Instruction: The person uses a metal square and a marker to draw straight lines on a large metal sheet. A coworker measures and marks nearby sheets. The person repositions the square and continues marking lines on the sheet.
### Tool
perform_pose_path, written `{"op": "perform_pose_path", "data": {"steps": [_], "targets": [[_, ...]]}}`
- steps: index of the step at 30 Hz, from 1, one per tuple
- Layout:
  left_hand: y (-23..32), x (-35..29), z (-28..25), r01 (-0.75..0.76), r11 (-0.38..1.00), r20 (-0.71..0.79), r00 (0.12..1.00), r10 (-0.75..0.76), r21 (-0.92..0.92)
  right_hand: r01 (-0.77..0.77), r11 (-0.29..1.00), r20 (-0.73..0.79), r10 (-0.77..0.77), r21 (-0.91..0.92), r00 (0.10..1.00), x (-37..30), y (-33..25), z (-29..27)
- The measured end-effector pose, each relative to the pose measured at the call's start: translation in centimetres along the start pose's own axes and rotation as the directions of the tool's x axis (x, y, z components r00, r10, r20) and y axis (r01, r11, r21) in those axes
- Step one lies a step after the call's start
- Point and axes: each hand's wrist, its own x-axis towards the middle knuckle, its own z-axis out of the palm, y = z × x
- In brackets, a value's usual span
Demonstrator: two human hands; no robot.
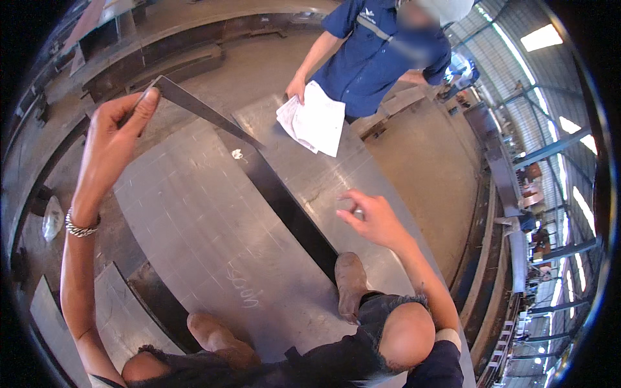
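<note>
My left hand (119, 132), with a chain bracelet at the wrist, is raised at the far left and pinches the corner end of what looks like a steel square (207, 113). Its long, flat dark blade slants down to the right toward the metal plates. Over the right-hand plate (317, 187) hovers my right hand (372, 216), its fingers bent, with a gap between thumb and forefinger. A small shiny spot shows among those fingers; I cannot tell what it is. Faint lines and chalk writing mark the wide grey plate (213, 213) between my boots.
A dark gap (291, 216) runs between the two plates. My boots (351, 284) rest on the metal. Across from me stands a person in a blue shirt (372, 64) holding papers (317, 119). Long steel beams (155, 68) lie beyond, and a plastic bag (52, 218) sits at left.
</note>
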Motion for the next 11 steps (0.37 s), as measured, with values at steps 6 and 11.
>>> {"op": "perform_pose_path", "data": {"steps": [6,11], "targets": [[7.5,-0.1,0.1,0.036,0.993,0.068,0.997,-0.044,0.114,0.032,0.985,0.121,-0.053,0.169,0.991,1.7,6.9,6.6],[11.5,-0.4,3.9,0.184,0.974,0.163,0.965,-0.204,0.128,0.064,0.939,0.199,-0.138,0.339,0.970,0.5,11.5,11.3]]}}
